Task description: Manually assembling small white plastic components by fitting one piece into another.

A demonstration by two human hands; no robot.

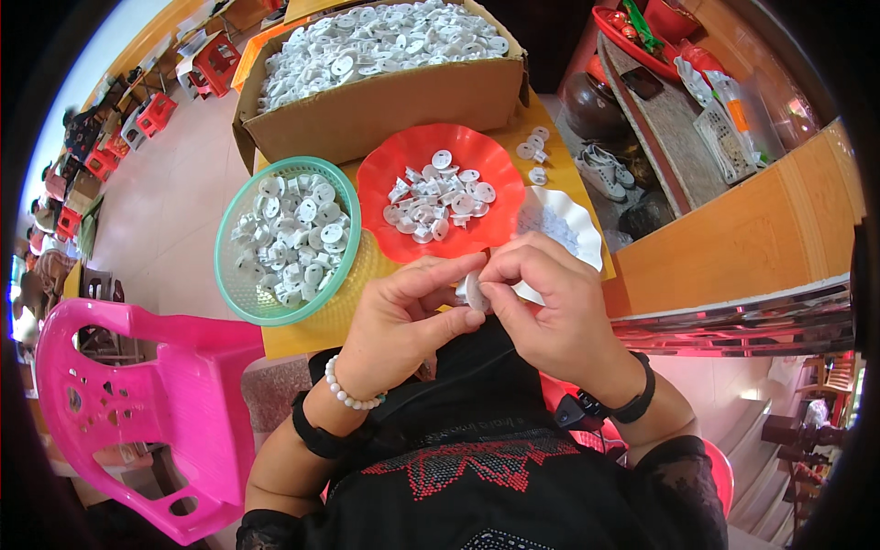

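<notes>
A small white plastic part with a round disc face (474,291) is pinched between the thumb and fingers of my left hand (390,312). Against the disc's right side, my right hand (564,302) closes thumb and forefinger; anything tiny between those fingertips is hidden. Just beyond the hands, a red wavy-rimmed plate (378,170) carries a pile of similar white parts (440,194). To its right, partly behind my right hand, a white scalloped plate (587,229) holds small translucent pieces (548,225). A green mesh basket (225,215) on the left contains more white parts (298,234).
A cardboard box (394,105) heaped with white parts stands at the back of the yellow table (284,341). Several loose parts (537,151) lie right of the red plate. A pink chair (202,394) is at left; a wooden panel (733,229) borders the right.
</notes>
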